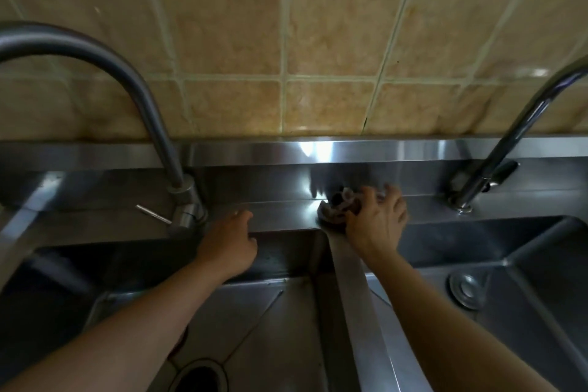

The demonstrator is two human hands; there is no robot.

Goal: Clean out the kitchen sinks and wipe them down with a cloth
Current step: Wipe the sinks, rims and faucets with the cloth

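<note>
1. The right hand (375, 219) is curled over a bunched, dark-patterned cloth (337, 205), fingers wrapped round it and pressing it onto the steel ledge (280, 210) behind the basins; the hand is motion-blurred.
2. The cloth lies under and just left of the right hand, at the top of the divider (350, 280) between the two sinks.
3. The left hand (229, 243) holds nothing; its fingers hook loosely over the back edge of the left sink (254, 328), fingertips resting on the ledge.
4. Just left of the left hand stands the grey faucet (178, 175) base; the chrome faucet (496, 165) rises well right of the right hand.
5. The right sink (525, 264) opens below and right of the right hand, its drain (466, 289) near the forearm.
6. Bare ledge runs between the two hands; the tiled wall (286, 41) closes off the space beyond them.
</note>
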